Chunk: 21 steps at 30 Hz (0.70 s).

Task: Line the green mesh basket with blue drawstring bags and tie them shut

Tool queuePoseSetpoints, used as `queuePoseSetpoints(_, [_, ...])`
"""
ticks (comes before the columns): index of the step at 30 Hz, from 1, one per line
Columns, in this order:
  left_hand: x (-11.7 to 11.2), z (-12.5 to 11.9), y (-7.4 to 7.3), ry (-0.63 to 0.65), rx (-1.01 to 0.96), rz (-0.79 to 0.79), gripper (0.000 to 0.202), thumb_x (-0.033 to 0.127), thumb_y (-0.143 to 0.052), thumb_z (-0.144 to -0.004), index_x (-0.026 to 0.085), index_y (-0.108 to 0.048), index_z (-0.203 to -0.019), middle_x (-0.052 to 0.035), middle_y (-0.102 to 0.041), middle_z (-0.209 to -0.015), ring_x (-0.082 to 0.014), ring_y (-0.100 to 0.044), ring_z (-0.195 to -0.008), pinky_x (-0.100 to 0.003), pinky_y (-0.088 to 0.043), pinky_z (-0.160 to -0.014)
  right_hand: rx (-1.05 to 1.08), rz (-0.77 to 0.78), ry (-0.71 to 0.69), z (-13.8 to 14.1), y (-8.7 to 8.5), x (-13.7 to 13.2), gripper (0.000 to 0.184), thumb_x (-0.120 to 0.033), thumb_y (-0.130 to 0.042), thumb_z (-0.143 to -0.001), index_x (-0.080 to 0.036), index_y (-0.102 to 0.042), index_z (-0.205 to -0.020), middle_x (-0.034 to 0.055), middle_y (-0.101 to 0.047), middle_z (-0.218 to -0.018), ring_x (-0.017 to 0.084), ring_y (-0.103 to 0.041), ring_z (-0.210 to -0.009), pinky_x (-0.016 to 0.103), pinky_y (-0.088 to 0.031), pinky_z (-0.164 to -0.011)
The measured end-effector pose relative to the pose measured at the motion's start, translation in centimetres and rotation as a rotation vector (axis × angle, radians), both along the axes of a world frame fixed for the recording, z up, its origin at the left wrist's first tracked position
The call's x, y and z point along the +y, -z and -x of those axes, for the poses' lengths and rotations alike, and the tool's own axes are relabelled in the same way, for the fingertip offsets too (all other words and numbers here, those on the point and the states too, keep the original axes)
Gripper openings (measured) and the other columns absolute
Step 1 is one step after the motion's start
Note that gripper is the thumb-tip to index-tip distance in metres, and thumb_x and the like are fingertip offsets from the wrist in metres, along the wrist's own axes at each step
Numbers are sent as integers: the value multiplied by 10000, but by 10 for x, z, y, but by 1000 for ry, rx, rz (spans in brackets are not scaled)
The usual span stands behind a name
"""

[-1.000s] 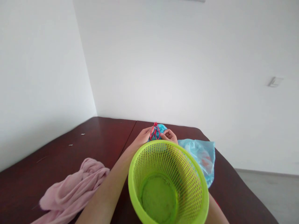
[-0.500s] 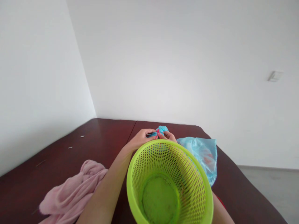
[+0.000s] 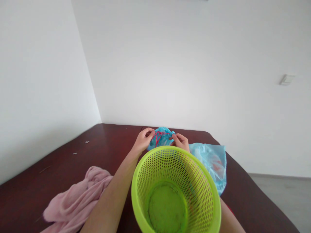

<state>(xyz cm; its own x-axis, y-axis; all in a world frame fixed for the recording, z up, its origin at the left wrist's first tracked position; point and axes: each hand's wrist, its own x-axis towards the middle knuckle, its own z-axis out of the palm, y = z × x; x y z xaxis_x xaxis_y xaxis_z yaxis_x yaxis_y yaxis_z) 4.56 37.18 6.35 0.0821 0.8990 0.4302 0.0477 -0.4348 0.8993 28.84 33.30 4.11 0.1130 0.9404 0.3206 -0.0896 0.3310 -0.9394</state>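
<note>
A blue plastic bag (image 3: pixel 163 138) with a thin red string (image 3: pixel 159 133) around its gathered top is held between my hands, behind the basket. My left hand (image 3: pixel 143 139) pinches the bag's left side. On the other side, the fingers of my right hand (image 3: pixel 180 141) are closed on the bag near the string's right end. A green perforated plastic basket (image 3: pixel 167 204) stands in front of me between my forearms and hides the lower part of the bag. Inside the basket I see only its dirty bottom.
Another light-blue plastic bag (image 3: pixel 213 163), with something reddish showing through, lies right of the basket. A crumpled pink cloth (image 3: pixel 77 200) is at the left by my forearm. Small scraps (image 3: pixel 87 142) dot the dark red table (image 3: pixel 109 145). White walls stand behind and left.
My hands have moved apart, the right one to the right. The bag's top and red string, bunched between my fingers before, are now spread wider. Basket, cloth and other bag stay put.
</note>
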Motion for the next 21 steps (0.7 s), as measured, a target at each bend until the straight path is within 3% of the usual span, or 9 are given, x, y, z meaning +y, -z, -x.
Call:
queuePoseSetpoints(4, [-1,8,-5,-35,-46,10,512,723,-846,-934,218,-779,-985,-65,-817,-973,-243,-725,-893,-345,-566,-842,20,-35,225,-7,-3,-1,570,-792,-892,-809,-259,-718,-706,20,-690,-656,186,-609,-588,332,-500,-577])
queuePoseSetpoints(7, [-4,9,-8,29,-75,47,565,762,-862,-922,215,-757,-1016,-55,-807,-984,-228,-723,-900,-325,-565,-835,39,-93,230,-11,-6,-3,550,-789,-917,-780,-266,-749,-777,30,-739,-792,221,-678,-744,362,-591,-694])
queuePoseSetpoints(9, [-7,5,-9,94,-85,64,559,742,-885,-925,212,-755,-1049,-61,-817,-1022,-228,-735,-928,-322,-572,-846,87,-110,204,-14,-9,-5,558,-830,-875,-836,-282,-774,-869,53,-798,-944,250,-723,-862,388,-626,-777])
queuePoseSetpoints(13, [-11,-5,-8,203,-40,51,459,612,-922,-950,211,-772,-1116,-78,-847,-1091,-230,-763,-953,-330,-585,-871,136,-86,110,-14,-14,-9,593,-877,-848,-890,-293,-760,-945,81,-856,-1154,262,-759,-945,392,-615,-803])
queuePoseSetpoints(17, [-14,-13,-5,291,-17,60,407,517,-937,-949,204,-767,-1145,-102,-856,-1139,-233,-783,-968,-345,-600,-896,2,-13,-153,-1,-10,-13,581,-793,-993,-802,-280,-840,-1029,42,-842,-983,217,-723,-825,363,-572,-783])
queuePoseSetpoints(21, [-11,-16,0,303,3,72,326,447,-883,-984,202,-768,-1165,-119,-858,-1184,-249,-802,-1039,-366,-614,-952,-19,-10,-303,8,0,-11,538,-724,-1071,-722,-280,-847,-928,27,-820,-919,201,-698,-781,355,-561,-769])
